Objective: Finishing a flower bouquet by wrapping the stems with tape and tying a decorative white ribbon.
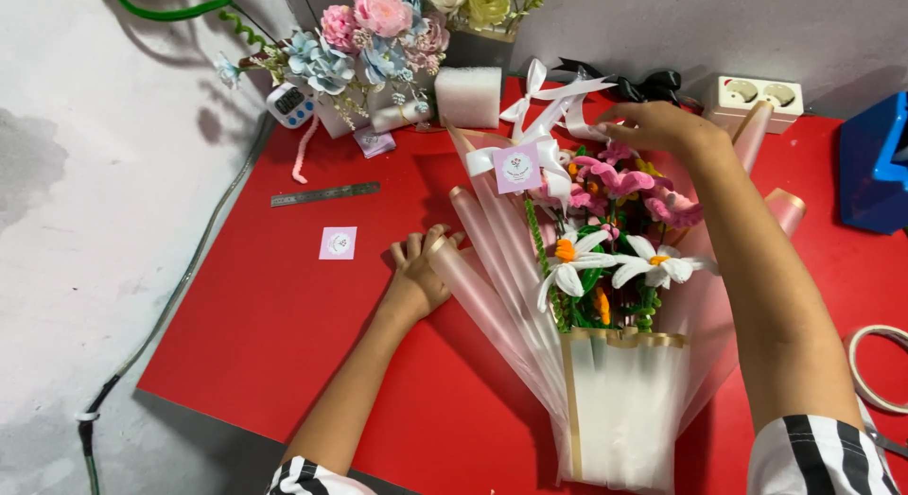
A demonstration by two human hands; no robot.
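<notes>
Left hand [418, 268] is lying on the red table [284, 325], fingers curled against the bouquet's [605, 296] pink wrap [492, 268]; the bouquet is lying mid-table, and right hand [662, 126] is reaching over its top, fingers pressing the white ribbon [549, 126]

Wrapped bouquet [605, 296] lying on table [284, 344], between left hand [421, 268] and right hand [657, 126]; ruler [324, 193] and sticker [338, 243] to its left, foam block [467, 96] and power socket [757, 98] behind.
</notes>
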